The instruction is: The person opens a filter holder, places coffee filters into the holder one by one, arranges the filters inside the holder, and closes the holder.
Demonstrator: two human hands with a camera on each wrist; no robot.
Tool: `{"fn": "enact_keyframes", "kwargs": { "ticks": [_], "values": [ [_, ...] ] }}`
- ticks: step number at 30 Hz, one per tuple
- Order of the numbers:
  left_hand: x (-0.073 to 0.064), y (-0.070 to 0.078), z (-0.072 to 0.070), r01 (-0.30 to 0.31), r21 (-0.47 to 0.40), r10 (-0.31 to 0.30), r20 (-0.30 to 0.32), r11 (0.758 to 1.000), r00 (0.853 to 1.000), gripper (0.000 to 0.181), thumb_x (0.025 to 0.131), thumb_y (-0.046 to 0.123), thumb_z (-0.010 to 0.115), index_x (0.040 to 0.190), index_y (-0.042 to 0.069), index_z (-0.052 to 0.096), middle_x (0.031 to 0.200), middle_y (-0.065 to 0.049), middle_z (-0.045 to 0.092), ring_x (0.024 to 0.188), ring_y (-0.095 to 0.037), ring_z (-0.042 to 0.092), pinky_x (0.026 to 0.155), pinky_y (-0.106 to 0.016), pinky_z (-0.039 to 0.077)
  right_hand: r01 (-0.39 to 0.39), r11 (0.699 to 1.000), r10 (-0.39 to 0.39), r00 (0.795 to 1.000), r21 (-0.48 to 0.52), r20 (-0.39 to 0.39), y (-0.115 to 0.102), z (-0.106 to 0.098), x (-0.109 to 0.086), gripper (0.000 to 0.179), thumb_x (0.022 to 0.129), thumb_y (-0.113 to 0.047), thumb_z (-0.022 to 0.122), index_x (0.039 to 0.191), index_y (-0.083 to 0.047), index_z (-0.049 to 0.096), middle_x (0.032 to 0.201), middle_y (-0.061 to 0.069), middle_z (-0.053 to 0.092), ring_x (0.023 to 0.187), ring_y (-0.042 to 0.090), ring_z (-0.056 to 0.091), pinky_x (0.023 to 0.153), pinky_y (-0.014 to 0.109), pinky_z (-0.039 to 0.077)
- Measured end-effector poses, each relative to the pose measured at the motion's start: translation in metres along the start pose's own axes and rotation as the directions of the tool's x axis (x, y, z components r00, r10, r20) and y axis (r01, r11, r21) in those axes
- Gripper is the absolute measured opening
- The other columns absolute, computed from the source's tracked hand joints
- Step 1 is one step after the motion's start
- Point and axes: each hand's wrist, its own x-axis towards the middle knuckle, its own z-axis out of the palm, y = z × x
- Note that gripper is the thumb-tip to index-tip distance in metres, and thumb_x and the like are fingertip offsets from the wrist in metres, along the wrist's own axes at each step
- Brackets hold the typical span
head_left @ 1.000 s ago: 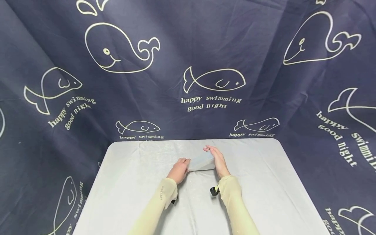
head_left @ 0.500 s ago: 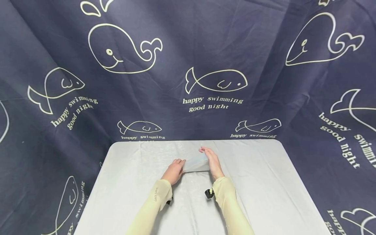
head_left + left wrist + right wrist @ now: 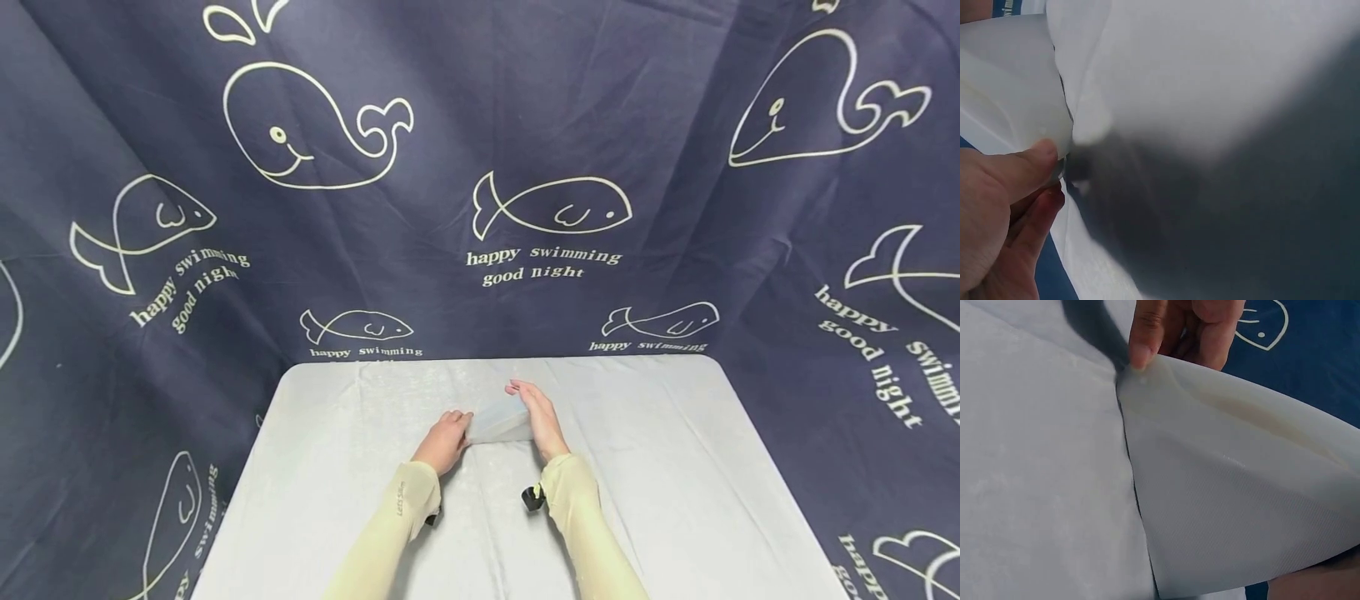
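Observation:
A translucent whitish plastic sheet [image 3: 498, 421] bows between both hands low over the table. Whether it is a single layer or a pouch, I cannot tell. The left hand [image 3: 444, 442] pinches its left corner between thumb and fingers, as the left wrist view [image 3: 1007, 206] shows up close. Along the right end, the right hand [image 3: 542, 421] touches it with fingers extended past the edge and slightly bent at the tips. Its thumb is hidden in the head view. Fine ribbed texture covers part of the sheet [image 3: 1222, 512] in the right wrist view.
A pale cloth with creases covers the table [image 3: 360, 533], whose rounded far corners show. Dark blue curtains [image 3: 540, 308] printed with whales and fish hang close behind and on both sides. Dark wrist-worn devices [image 3: 533, 497] sit under the sleeves.
Both hands have shifted left with the sheet between them. The right hand has come slightly lower, and the dark gap under the sheet's near edge no longer shows in the head view.

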Motion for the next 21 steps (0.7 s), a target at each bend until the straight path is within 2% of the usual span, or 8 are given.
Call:
{"fn": "enact_keyframes", "kwargs": {
  "ticks": [14, 21],
  "values": [
    [-0.002, 0.001, 0.002, 0.001, 0.045, 0.002, -0.046, 0.999, 0.999, 0.047, 0.098, 0.018, 0.068, 0.14, 0.0, 0.058, 0.122, -0.009, 0.068, 0.117, -0.023, 0.064, 0.105, -0.035, 0.052, 0.035, 0.999, -0.035, 0.999, -0.024, -0.004, 0.006, 0.0, 0.001, 0.042, 0.112, -0.021, 0.039, 0.138, 0.007, 0.058, 0.133, 0.029, 0.065, 0.147, 0.038, 0.043, 0.126, 0.05, 0.023],
    [-0.001, 0.001, 0.003, 0.01, 0.017, -0.009, -0.053, 1.0, 0.999, 0.05, 0.099, 0.018, 0.067, 0.143, -0.001, 0.055, 0.125, -0.01, 0.068, 0.119, -0.025, 0.064, 0.106, -0.037, 0.051, 0.021, 0.999, -0.021, 1.0, -0.028, -0.013, 0.014, -0.001, 0.006, 0.043, 0.112, -0.021, 0.039, 0.141, 0.007, 0.056, 0.136, 0.028, 0.063, 0.147, 0.039, 0.042, 0.126, 0.05, 0.024]
  ]
}}
